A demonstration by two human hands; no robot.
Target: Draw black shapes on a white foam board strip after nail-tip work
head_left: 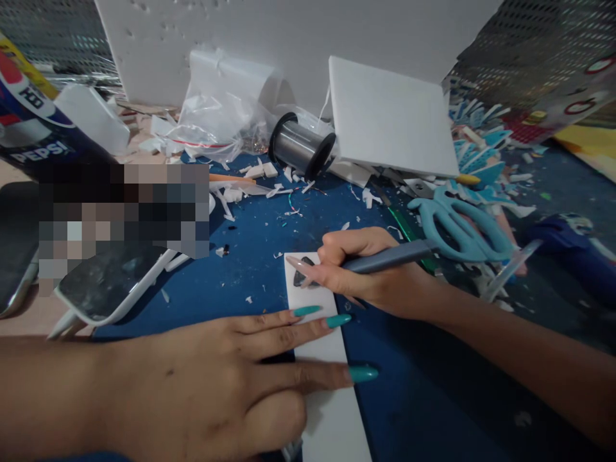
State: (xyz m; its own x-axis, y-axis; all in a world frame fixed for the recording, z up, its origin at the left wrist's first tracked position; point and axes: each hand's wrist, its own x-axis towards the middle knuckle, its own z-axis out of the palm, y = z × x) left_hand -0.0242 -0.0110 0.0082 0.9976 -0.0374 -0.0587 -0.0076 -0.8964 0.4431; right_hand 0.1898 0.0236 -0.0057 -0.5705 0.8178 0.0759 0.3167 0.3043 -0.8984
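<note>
A long white foam strip (pixel 332 410) lies on the blue mat (pixel 255 263), running from the centre toward me. My left hand (pixel 231 378) rests flat on it, fingers stretched out and pressing it down. My right hand (pixel 366 269) is closed around a grey pen-like tool (pixel 389 256), its tip hidden behind the fingers at the strip's far end. A small dark shape (pixel 301 277) sits on the strip there, next to the fingertips.
Teal scissors (pixel 457 224) lie right of my right hand. Behind stand a white board (pixel 389 115), a spool of wire (pixel 301 147), a plastic bag (pixel 216 122) and scattered foam scraps. A phone (pixel 106 289) lies at left, below a Pepsi can (pixel 29 122).
</note>
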